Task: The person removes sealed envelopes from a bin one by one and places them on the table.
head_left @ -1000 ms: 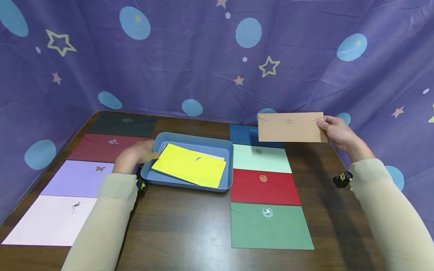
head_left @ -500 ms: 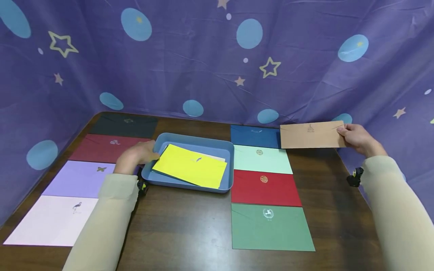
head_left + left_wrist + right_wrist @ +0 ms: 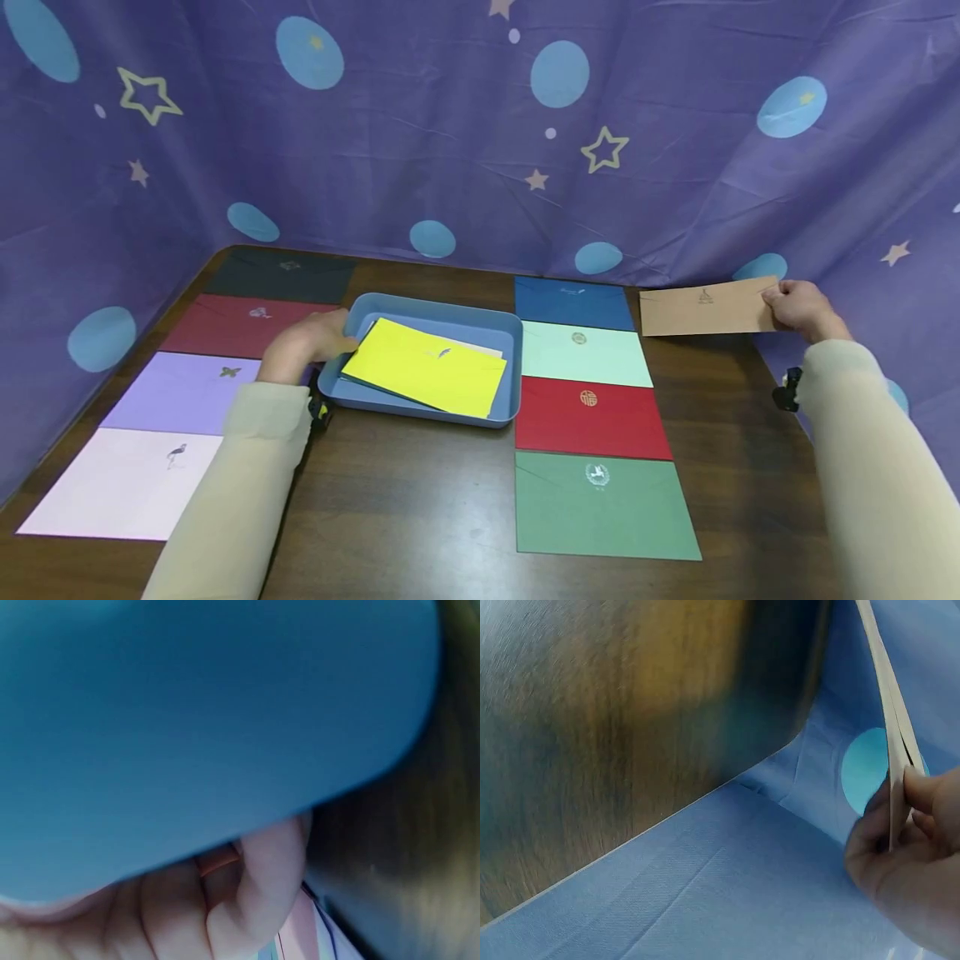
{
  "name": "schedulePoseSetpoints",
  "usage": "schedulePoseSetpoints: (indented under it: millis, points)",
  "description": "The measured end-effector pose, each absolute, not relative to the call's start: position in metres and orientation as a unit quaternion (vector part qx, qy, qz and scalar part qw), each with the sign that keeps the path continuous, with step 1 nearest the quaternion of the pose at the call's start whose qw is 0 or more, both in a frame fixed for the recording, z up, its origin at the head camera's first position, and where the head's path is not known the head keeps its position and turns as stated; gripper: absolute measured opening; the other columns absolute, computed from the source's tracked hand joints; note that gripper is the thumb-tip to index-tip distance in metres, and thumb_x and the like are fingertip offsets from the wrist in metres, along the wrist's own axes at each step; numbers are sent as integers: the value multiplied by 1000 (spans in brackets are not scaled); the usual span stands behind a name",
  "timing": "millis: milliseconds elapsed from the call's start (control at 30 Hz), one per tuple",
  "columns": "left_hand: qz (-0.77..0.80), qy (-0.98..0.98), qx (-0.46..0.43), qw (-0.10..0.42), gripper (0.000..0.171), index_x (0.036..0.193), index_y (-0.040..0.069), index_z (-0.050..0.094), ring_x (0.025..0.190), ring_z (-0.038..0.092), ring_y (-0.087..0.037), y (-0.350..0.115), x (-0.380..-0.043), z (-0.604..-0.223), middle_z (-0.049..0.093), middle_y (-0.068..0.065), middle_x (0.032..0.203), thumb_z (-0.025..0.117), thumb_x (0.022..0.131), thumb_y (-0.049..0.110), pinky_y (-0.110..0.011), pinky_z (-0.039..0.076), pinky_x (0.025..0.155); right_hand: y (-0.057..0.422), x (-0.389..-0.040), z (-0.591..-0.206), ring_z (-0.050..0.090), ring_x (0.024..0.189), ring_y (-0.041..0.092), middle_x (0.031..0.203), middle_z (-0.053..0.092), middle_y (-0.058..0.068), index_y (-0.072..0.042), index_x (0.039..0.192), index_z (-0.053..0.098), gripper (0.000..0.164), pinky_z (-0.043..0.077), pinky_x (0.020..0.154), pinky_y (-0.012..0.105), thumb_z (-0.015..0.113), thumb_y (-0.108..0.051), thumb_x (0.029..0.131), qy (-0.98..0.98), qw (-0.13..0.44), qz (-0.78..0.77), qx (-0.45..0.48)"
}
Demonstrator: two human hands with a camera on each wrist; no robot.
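Observation:
My right hand pinches the right end of a tan envelope between thumb and fingers, at the back right of the table. A small emblem shows near the envelope's top middle. In the right wrist view the envelope appears almost edge-on, close to the curtain. At the left side of a blue tray, my left hand grips the rim, and its fingers lie against the tray's outer side in the left wrist view. A yellow envelope lies on top of others in the tray.
Left of the tray, a column holds dark green, maroon, lilac and pale pink envelopes. Right of it lie blue, mint, red and green ones. A purple curtain borders the table.
My right hand has carried the tan envelope rightward and lower, from over the blue envelope to beside it. The left hand has stayed at the tray, which has not moved on the table.

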State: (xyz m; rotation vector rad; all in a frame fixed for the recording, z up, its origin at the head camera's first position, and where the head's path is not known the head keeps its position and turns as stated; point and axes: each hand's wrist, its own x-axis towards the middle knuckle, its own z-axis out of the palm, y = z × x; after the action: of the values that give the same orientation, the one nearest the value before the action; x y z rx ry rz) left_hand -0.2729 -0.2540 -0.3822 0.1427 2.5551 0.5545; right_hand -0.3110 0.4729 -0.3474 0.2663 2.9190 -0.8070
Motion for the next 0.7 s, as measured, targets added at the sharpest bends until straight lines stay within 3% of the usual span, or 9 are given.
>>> schedulePoseSetpoints:
  millis: [133,267,500,700]
  points:
    - [201,943,51,260,46,138,-11,41,87,56,-31,-252,-273,-381,51,-20,103,55,108,21,-43,47,80,466,-315,-351,51,88,49,82,56,26,-1,83,48,37,46,77,54,34,-23,109,983,-3,-160,87]
    - [202,942,48,263,47,140,-11,40,85,56,-30,-252,-273,-381,51,-20,103,54,109,21,-43,47,80,457,-324,-359,50,103,65,100,54,42,2,79,48,37,45,90,68,33,-20,104,988,-23,-113,98]
    - [204,943,43,258,53,145,-11,37,92,56,-33,-252,-273,-383,52,-23,112,56,108,22,-43,48,80,453,-331,-380,47,115,71,119,49,53,26,103,54,48,44,99,70,35,-18,105,987,9,-94,133]
    - [200,944,41,259,53,144,-11,38,96,56,-34,-252,-274,-383,52,-23,111,57,107,23,-43,48,82,449,-332,-400,50,117,70,122,50,54,29,115,54,47,46,100,69,40,-14,103,983,19,-103,151]
